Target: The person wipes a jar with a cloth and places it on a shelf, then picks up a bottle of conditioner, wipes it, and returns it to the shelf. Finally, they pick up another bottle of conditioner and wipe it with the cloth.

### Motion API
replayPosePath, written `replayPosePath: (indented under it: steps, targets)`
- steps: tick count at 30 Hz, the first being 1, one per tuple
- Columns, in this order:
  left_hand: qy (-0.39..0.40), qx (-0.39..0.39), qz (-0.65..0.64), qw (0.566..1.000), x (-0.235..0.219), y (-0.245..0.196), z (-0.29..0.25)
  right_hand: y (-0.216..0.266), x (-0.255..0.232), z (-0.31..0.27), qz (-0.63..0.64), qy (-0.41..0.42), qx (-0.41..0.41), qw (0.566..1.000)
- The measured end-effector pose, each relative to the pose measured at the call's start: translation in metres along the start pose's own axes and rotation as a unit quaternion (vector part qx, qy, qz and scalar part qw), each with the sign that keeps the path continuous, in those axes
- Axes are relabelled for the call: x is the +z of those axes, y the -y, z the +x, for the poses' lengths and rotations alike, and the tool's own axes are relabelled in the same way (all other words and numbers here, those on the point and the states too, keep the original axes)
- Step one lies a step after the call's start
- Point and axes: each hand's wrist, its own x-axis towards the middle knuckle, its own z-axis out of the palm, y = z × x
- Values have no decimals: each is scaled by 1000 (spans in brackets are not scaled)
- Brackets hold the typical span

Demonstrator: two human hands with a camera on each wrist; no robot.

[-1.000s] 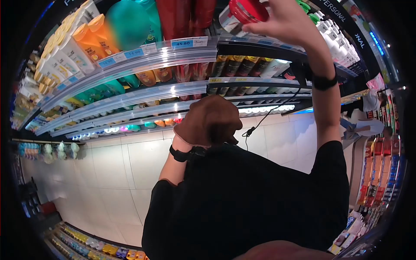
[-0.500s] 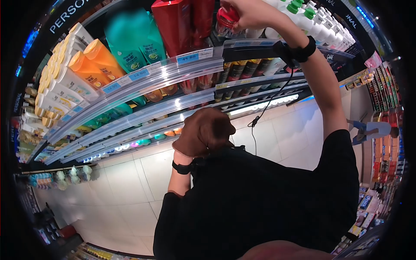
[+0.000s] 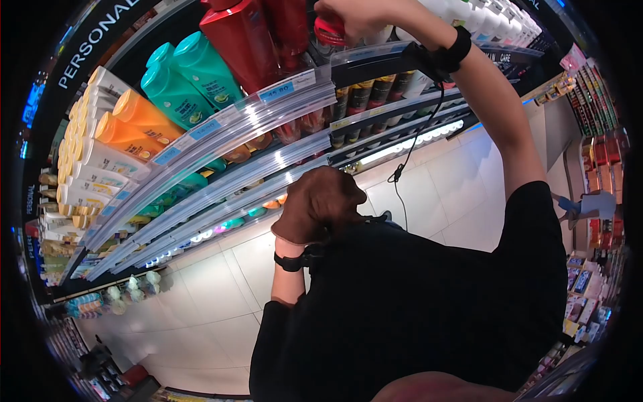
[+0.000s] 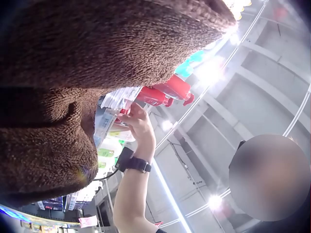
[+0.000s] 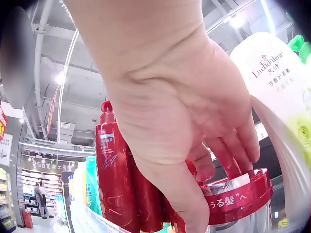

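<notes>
Smooth teal bottles and glossy, square-shouldered red bottles are lining the shelf, and the left hand is hiding inside a fleecy brown cover, leaving its fingers impossible to read. The round, clear-looking jar with a red lid, tilting outward a second ago, is now standing beside the red bottles, apparently being set there, while the right hand is curling its thumb and fingers round the lid.

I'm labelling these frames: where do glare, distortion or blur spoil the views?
Head: the lens bows the shelf edges, which carry white glints; left wrist: ceiling lamps flare, a round patch lower right is blurred; right wrist: a dark, blurred patch sits upper left, but lettering on the red-banded jar is crisp.
</notes>
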Motion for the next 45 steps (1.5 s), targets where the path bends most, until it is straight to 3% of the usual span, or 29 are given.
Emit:
replayPosePath:
  steps: [1, 5, 7, 11, 23, 26, 28, 29, 30, 31, 32, 33, 35, 36, 37, 38, 39, 40, 41, 43, 45]
  targets:
    - [27, 30, 62, 997, 2, 0, 2, 4, -5, -2, -8, 29, 16, 999]
    - [30, 40, 50, 997, 8, -12, 11, 16, -12, -11, -4, 39, 37, 999]
    - [31, 33, -37, 998, 11, -10, 13, 16, -15, -17, 2, 48, 28, 998]
    - [55, 57, 12, 997, 17, -4, 15, 20, -18, -25, 8, 38, 11, 999]
    - [39, -32, -63, 997, 27, 0, 5, 18, -15, -25, 25, 25, 26, 999]
    - [40, -52, -82, 995, 29, 2, 1, 7, 3, -12, -48, -9, -23, 999]
    - [52, -62, -97, 992, 32, 5, 1, -1, 11, -21, -3, -127, -87, 988]
    - [68, -64, -108, 990, 34, 7, 5, -9, 20, -35, -17, -228, -162, 960]
    - [90, -66, -120, 986, 39, 10, 11, -13, 43, -58, -86, -401, -209, 888]
    - [116, -67, -134, 982, 44, 13, 18, -10, 58, -66, -74, -418, -179, 887]
    - [99, -104, -441, 886, 48, 25, 14, 2, 58, -109, 73, -379, -201, 901]
    - [124, -113, -205, 964, 49, 11, 14, 6, 61, -151, 227, -294, -224, 901]
    - [168, -94, -188, 963, 55, 0, 36, -23, 101, -198, 403, -134, -328, 844]
    - [184, -79, -164, 966, 56, -5, 46, -43, 137, -231, 517, -16, -243, 821]
    - [197, -61, -140, 968, 57, -9, 57, -63, 183, -262, 637, 18, -136, 758]
    - [207, -44, -117, 970, 60, -13, 66, -84, 225, -295, 601, -18, 32, 798]
    - [216, -28, -95, 971, 64, -16, 74, -93, 262, -333, 428, -93, 218, 872]
    - [223, -13, -73, 972, 70, -18, 81, -96, 302, -368, 255, -144, 377, 879]
    - [229, 1, -51, 972, 77, -20, 85, -108, 333, -414, 165, -66, 482, 858]
    - [242, 11, -29, 970, 96, -17, 87, -115, 346, -490, 229, 53, 582, 779]
    - [198, -168, 89, 962, 122, -5, 88, -119, 336, -536, 390, 36, 597, 700]
